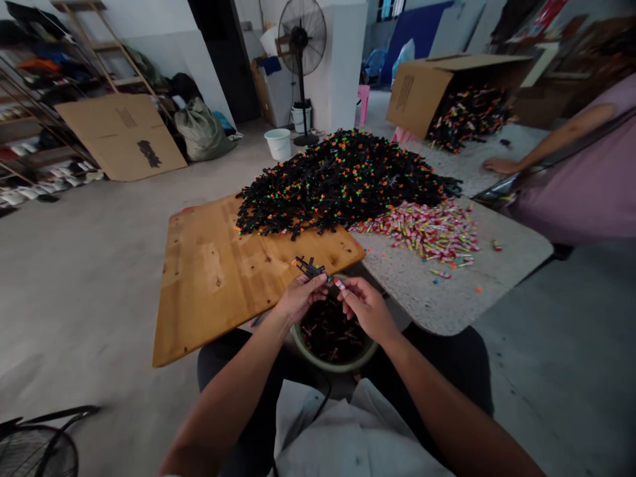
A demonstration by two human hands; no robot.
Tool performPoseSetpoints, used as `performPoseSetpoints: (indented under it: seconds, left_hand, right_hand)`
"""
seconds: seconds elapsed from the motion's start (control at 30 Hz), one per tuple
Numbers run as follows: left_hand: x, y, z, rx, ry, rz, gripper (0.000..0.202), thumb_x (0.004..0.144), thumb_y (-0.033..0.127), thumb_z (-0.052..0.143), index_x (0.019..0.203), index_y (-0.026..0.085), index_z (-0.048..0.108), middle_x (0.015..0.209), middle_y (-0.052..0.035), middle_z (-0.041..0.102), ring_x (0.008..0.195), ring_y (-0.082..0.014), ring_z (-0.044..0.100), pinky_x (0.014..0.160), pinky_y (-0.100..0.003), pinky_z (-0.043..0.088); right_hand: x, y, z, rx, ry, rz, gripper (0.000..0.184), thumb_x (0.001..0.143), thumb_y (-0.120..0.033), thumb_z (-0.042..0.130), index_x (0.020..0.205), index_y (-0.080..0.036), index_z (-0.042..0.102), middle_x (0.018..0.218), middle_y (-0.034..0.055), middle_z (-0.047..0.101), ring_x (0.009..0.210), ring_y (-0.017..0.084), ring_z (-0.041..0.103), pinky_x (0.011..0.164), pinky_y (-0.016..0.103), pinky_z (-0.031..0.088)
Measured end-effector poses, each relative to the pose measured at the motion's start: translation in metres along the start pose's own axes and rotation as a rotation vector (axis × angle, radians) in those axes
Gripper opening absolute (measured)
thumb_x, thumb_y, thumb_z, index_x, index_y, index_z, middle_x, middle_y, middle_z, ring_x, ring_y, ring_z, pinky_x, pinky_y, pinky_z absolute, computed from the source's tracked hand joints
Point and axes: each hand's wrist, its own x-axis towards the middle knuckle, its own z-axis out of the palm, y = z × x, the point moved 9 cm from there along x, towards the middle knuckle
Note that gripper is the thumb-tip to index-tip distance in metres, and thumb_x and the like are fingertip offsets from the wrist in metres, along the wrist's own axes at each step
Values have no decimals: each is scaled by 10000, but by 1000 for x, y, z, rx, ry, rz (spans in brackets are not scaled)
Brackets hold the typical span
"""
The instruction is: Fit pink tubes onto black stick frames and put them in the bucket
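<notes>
Both hands are seen from above, brought close together over the far side of a round basin (330, 366) positioned between the knees. By the left hand (299, 297), a black toy-gun-shaped piece (311, 267) is clamped between thumb and fingers, its orange-marked end pointed away to the left over the near edge of the wooden table (209, 278). Whether more than one such piece is gripped cannot be told. By the right hand (362, 301), a small red-and-white tube (339, 283) is pinched at the fingertips and is held just beside the near end of the black piece; contact between the two could not be resolved. In the basin, dark pieces with reddish parts are contained; individual shapes are blurred.

Beyond the hands, a large mound of black pieces (348, 172), dotted with orange and green, is heaped across the back of the wooden table and onto the adjoining speckled grey table (447, 301). On the latter, in front of the mound's right part, a heap of small tubes (427, 228) in pink, white and yellow is spread, with a few strays noted nearer the front edge. Behind, a cardboard box (417, 99) is laid on its side, with more coloured and black pieces spilled from its opening. At the right, a co-worker's hand (501, 165) is rested on the grey table. A standing fan (301, 36) and a white bucket (278, 144) are observed on the floor behind.
</notes>
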Motion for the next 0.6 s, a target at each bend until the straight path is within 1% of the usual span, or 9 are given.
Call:
performPoseSetpoints:
  seconds: [0.1,0.23,0.33,0.43,0.6]
  left_hand:
    - [0,0,9,-1,8,20,480,667,471,964,902,108,757,838,-50,756,663,-89,655,613,-186,537]
    - [-2,2,11,3,22,40,473,651,467,972,903,118,777,875,-59,774,663,-89,649,639,-201,541]
    - [-2,1,12,25,22,46,472,648,470,970,915,124,791,903,-68,779,755,-122,686,720,-231,561]
    - [-2,3,11,80,51,92,432,677,467,950,892,127,791,905,-75,778,837,-159,703,778,-263,559]
    - [-3,10,15,205,58,158,386,715,469,912,835,122,795,808,-72,759,725,-146,653,703,-263,512]
  right_hand:
    - [1,0,-6,-3,33,-15,266,958,-453,637,1080,-217,655,835,-4,691,576,114,582,508,239,480]
    - [0,6,-15,25,95,-7,314,948,-486,664,1101,-212,661,831,1,688,569,116,575,506,248,479]
    - [0,9,-16,54,94,-11,326,938,-497,685,1096,-213,663,833,4,689,562,117,568,497,253,471]
    - [0,11,-17,79,81,-21,319,937,-497,687,1077,-212,670,815,1,683,545,115,559,490,257,462]
    - [0,16,-22,67,94,-12,348,928,-518,700,1079,-205,679,809,6,687,543,119,568,496,259,468]
